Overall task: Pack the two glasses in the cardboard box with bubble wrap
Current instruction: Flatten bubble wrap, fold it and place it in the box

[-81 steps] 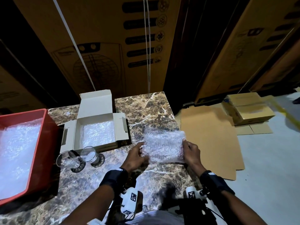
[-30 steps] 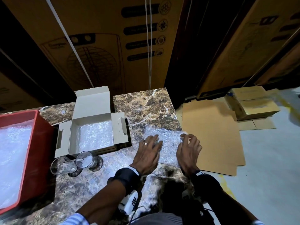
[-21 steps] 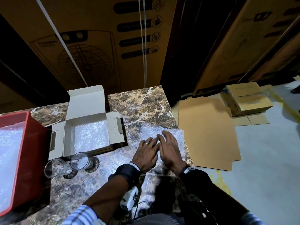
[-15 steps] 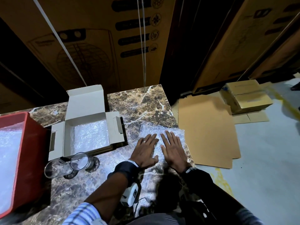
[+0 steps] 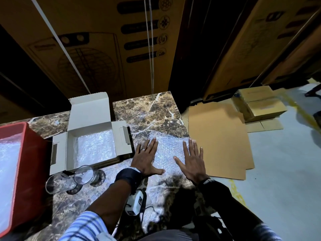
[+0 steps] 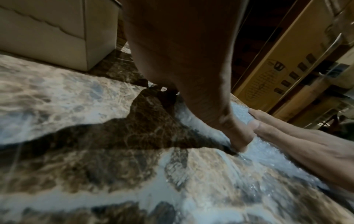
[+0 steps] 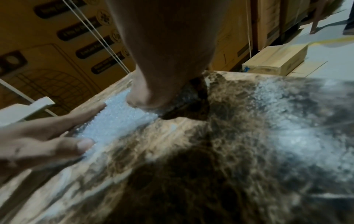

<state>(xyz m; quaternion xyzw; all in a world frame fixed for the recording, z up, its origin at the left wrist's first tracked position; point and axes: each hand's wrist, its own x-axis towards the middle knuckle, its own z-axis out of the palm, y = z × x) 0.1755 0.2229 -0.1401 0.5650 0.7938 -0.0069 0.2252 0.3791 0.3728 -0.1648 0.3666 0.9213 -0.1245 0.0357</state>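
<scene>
A sheet of bubble wrap [image 5: 167,150] lies flat on the marble table [image 5: 152,113]. My left hand [image 5: 145,157] presses its left part with straight fingers, and my right hand [image 5: 192,160] presses its right part, palm down, fingers spread. The open white cardboard box [image 5: 90,122] stands left of my left hand, its floor lined with bubble wrap [image 5: 94,148]. Two clear glasses [image 5: 59,182] [image 5: 85,174] lie on their sides in front of the box. In the wrist views the bubble wrap [image 6: 239,116] [image 7: 118,122] shows between both hands.
A red bin [image 5: 29,171] holding bubble wrap stands at the left table edge. The table's right edge runs just past my right hand. Flat cardboard [image 5: 217,140] and small brown boxes [image 5: 258,103] lie on the floor to the right. Tall cartons stand behind.
The bubble wrap, held up in both hands earlier, now lies flat on the table. My hands, side by side at its middle half a second ago, have slid apart towards its edges.
</scene>
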